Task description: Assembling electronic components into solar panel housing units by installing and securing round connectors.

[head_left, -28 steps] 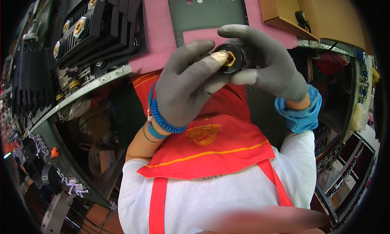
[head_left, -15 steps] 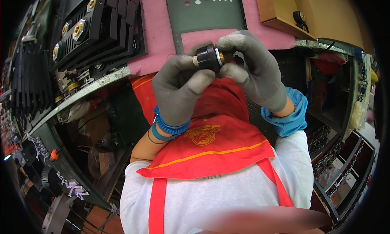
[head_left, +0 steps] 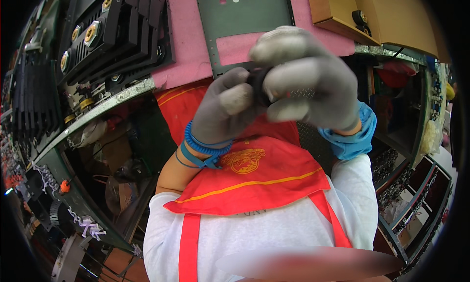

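A black round connector [head_left: 258, 82] is held between my two grey-gloved hands, above the red apron at the table's front edge. My left hand [head_left: 224, 108] is closed on its left side, thumb and fingers pressed against it. My right hand [head_left: 313, 86] curls round the right end, its fingers blurred by motion. Those fingers cover the brass threaded end. Just beyond the hands, a dark grey-green metal panel [head_left: 245, 16] with holes and a wide cut-out lies on pink cloth [head_left: 183, 42].
At the left, several black metal panels [head_left: 132, 32] with brass-centred fittings lean in a stack. A cardboard box [head_left: 338, 32] with black round parts [head_left: 360, 17] stands at the back right. The metal table edge [head_left: 117, 100] runs down to the left.
My right hand has swung over the connector and covers its brass end. Both hands have shifted slightly toward the right, and the connector now appears tilted and mostly hidden.
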### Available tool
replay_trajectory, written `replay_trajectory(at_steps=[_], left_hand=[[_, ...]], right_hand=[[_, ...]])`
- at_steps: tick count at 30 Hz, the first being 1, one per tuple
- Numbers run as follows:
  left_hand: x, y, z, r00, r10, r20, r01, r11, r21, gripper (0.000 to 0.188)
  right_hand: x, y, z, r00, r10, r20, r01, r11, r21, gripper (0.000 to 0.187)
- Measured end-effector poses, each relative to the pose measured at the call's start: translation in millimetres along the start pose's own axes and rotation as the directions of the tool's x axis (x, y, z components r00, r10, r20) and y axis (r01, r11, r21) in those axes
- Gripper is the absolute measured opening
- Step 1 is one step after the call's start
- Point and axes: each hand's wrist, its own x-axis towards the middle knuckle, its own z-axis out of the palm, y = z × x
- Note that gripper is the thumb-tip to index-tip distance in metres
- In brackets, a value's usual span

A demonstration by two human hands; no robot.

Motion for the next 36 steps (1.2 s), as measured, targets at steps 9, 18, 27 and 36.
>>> replay_trajectory(at_steps=[9, 18, 27, 36], left_hand=[[-2, -5, -15, 0.995, 0.096, 0.029, -0.096, 0.995, -0.003, 0.039], [-10, -5, -10, 0.996, -0.04, -0.075, 0.037, 0.999, -0.035, 0.025], [-17, -33, -103, 0.954, -0.274, -0.122, 0.296, 0.922, 0.249, 0.036], [16, -50, -121, 0.839, -0.289, 0.461, 0.457, 0.834, -0.31, 0.051]], right_hand=[[-8, -3, -1, 0.999, 0.053, 0.009, -0.051, 0.986, -0.16, 0.047], [-24, -21, 6, 0.999, 0.045, 0.028, -0.033, 0.942, -0.335, 0.043], [-69, -5, 19, 0.921, 0.378, 0.094, -0.267, 0.788, -0.555, 0.026], [-51, 46, 24, 0.949, 0.265, -0.169, -0.299, 0.929, -0.219, 0.021]])
